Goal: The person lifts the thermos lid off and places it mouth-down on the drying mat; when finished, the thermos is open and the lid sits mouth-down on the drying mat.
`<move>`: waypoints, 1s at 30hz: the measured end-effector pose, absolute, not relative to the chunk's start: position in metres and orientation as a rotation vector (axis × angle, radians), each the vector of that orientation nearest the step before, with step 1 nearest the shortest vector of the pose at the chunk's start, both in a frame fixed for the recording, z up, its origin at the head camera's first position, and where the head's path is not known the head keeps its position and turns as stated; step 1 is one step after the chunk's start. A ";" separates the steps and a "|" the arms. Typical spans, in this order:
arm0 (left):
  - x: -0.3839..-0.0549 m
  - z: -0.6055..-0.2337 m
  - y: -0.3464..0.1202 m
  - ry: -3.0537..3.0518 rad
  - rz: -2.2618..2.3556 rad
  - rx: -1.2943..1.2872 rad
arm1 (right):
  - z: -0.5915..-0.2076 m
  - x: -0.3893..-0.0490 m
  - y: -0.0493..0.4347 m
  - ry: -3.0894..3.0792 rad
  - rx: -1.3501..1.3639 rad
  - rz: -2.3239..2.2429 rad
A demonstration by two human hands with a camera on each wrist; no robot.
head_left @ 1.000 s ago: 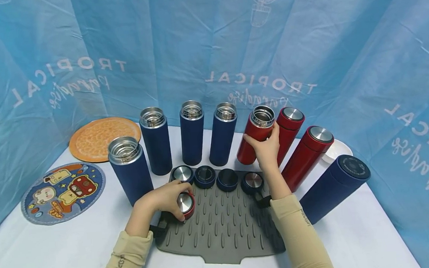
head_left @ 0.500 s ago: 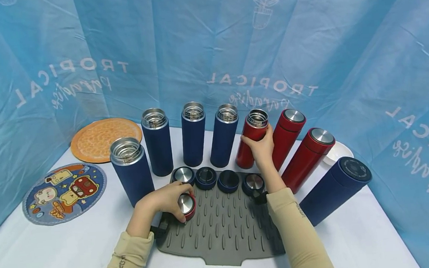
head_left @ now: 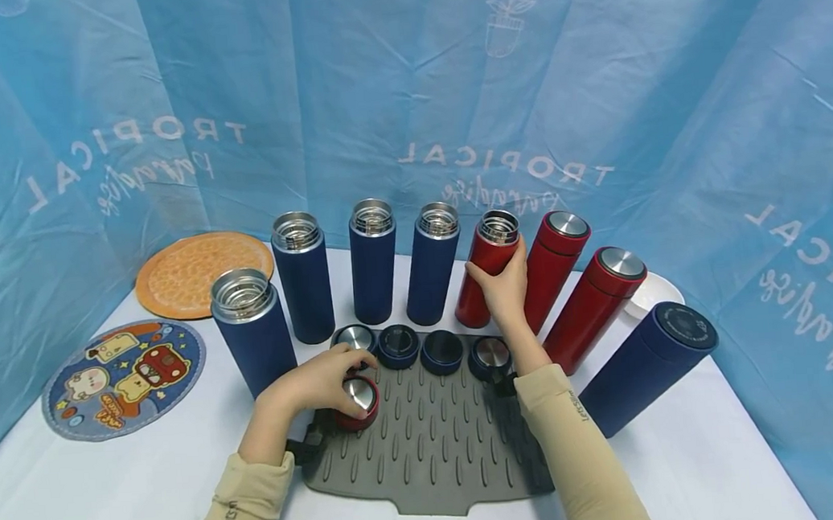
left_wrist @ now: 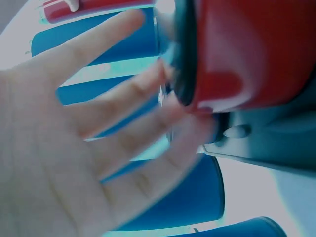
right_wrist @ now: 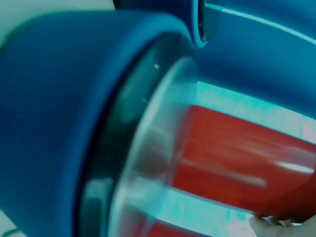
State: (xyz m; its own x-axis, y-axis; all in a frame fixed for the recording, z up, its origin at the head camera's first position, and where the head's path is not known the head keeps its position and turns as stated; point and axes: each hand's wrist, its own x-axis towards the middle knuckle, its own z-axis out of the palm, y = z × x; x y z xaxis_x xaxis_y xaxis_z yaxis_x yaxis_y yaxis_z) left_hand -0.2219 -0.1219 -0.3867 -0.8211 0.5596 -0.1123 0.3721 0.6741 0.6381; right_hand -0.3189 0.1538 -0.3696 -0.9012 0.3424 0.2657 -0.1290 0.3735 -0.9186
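Note:
My left hand (head_left: 320,386) is over a red lid (head_left: 358,393) with a silver top, which sits on the grey ridged mat (head_left: 430,452). Its thumb is at the lid's near edge; in the left wrist view its fingers (left_wrist: 128,94) are fairly straight and spread, some near or touching the lid. My right hand (head_left: 509,290) holds an uncapped red thermos bottle (head_left: 487,259) around its upper side. That bottle stands almost upright behind the mat. A blue lid (right_wrist: 54,108) fills much of the right wrist view.
Uncapped blue thermos bottles (head_left: 373,267) stand to the left. Capped red bottles (head_left: 590,308) and a capped blue bottle (head_left: 645,373) are at right, near a white dish (head_left: 654,292). Several blue lids (head_left: 442,351) line the mat's back edge. Two round placemats (head_left: 123,377) lie at left.
My right hand has shifted the red thermos bottle slightly left. The left thumb has risen from the red lid's side toward its top, and the left fingers look looser.

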 end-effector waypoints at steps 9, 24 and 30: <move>-0.225 -0.387 -0.121 2.825 1.056 0.711 | -0.369 -0.287 0.146 -1.938 -0.132 1.241; -0.230 -0.388 -0.120 2.866 1.091 0.649 | -0.378 -0.296 0.166 -1.836 -0.339 1.339; -0.230 -0.390 -0.118 2.878 1.081 0.684 | -0.385 -0.310 0.181 -1.771 -0.497 1.468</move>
State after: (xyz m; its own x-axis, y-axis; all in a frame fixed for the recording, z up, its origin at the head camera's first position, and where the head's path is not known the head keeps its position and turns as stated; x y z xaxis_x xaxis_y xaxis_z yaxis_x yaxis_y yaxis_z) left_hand -0.2300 -0.1182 -0.3903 -0.9056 0.3942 0.1566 0.3999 0.6703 0.6252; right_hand -0.3103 0.1806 -0.3848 -0.6287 0.7136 0.3092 -0.1713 0.2607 -0.9501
